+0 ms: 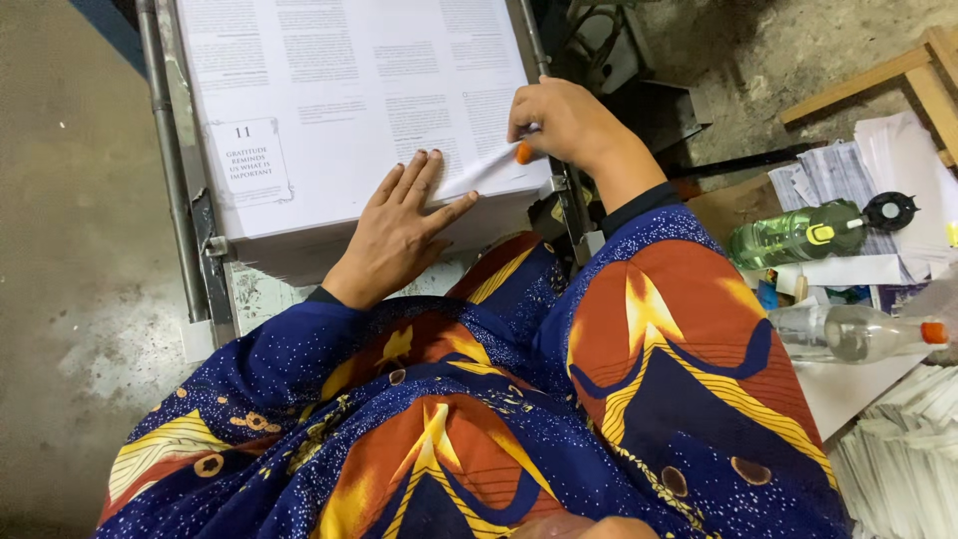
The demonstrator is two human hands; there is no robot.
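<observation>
Left hand point(399, 225) spread flat, pressing the near edge of the printed sheet stack point(329, 110) on the metal frame point(165, 150). Right hand point(559, 120) pinching the top sheet's corner, orange finger cap point(524, 153) on. Could crease or tear if pulled while pinned.

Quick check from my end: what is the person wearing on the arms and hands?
Both hands, left hand and right hand, are bare, no gloves. Long loose sleeves reach the wrists: dark blue fabric speckled white, with big orange-red and yellow shapes, dark cuffs beneath.
</observation>
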